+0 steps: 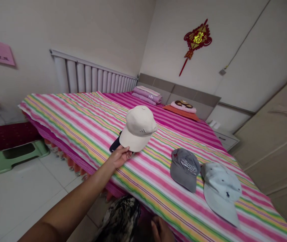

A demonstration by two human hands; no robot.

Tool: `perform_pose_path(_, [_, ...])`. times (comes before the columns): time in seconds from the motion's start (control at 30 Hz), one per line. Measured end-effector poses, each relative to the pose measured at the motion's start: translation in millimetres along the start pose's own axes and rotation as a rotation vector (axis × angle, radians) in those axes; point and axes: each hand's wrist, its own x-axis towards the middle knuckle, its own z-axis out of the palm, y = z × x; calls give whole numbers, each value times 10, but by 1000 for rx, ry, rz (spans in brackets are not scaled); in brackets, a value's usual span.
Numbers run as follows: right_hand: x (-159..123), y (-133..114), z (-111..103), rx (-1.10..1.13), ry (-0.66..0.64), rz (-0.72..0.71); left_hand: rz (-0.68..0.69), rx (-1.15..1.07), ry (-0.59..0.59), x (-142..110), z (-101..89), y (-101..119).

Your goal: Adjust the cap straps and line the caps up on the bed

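Cap (139,122) at frame centre: cream. Cap (185,168) right of centre: grey, white lettering, red mark. Cap (221,190) at lower right: pale blue, dark emblem. Bedspread (83,117): pink, white, green and yellow stripes. Sheet (196,129): magenta, striped. Stool (19,154) at left: green. Wall ornament (198,37) at upper right: red and gold.

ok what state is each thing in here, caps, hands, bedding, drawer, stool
cream cap: held by brim
left hand: gripping brim
gray cap: lying crown up
light blue cap: lying crown up
striped sheet: spread
purple bedding: folded
nightstand drawer: shut
green stool: upright
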Motion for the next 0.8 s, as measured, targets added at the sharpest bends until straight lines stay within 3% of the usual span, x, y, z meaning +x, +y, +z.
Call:
perform_pose_path(0.13, [423,-559,-342,729,-74,252,-174,9,-161,-398,-224,-463])
perform_pose_path(0.2, [607,-877,-531,1064,-119,278,-275,24,-216,-635,-402,-722])
perform_pose_path(0.27, [729,-1139,-685,1238,-131,236,-384,56,-214,-857,-578,-943])
perform_pose_path(0.37, [792,-1352,-817,1353,-17,288,-473,124,-261,-1090,-773,-1136])
perform_pose_path(0.47, [762,-1381,-880,1393,35,357,-509,169,-303,-1161,-863,-1149])
perform_pose_path(0.57, [700,-1339,-944,1422,40,351,-470,154,-349,-1098,-863,-1016])
perform_pose_path(0.7, [620,-1274,-1009,1453,55,345,-398,112,-299,-951,-757,-747])
perform_pose_path(0.8, [557,-1229,-999,1427,21,345,-475,124,-259,-899,-640,-610])
